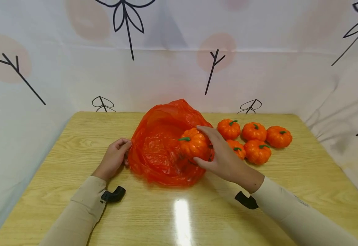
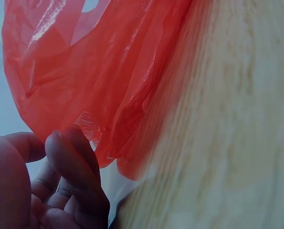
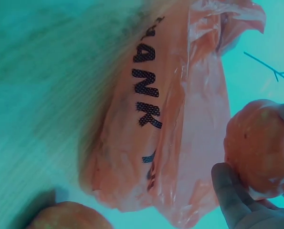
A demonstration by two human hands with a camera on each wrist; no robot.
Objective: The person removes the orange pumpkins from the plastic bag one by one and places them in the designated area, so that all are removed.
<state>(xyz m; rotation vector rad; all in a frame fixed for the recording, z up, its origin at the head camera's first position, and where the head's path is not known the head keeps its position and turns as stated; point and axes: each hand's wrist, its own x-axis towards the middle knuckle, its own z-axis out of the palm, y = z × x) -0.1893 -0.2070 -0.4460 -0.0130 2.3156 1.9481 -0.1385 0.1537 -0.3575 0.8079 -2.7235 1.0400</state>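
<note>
A red plastic bag (image 1: 157, 147) stands with its mouth spread wide in the middle of the table. My left hand (image 1: 115, 156) pinches the bag's left edge between thumb and fingers; the left wrist view shows the thin film (image 2: 84, 86) at the fingertips. In my right hand (image 1: 220, 153) is a small orange pumpkin (image 1: 194, 142) with a green stem, gripped between thumb and fingers over the right side of the bag's mouth. From the right wrist view, the held pumpkin (image 3: 258, 148) appears beside the bag's printed side (image 3: 146, 90).
Several more orange pumpkins (image 1: 254, 131) sit in a cluster on the table right of the bag, close behind my right hand. The wooden table (image 1: 154, 218) ends at a patterned white cloth backdrop (image 1: 166, 78). A dark strap piece hangs by each wrist.
</note>
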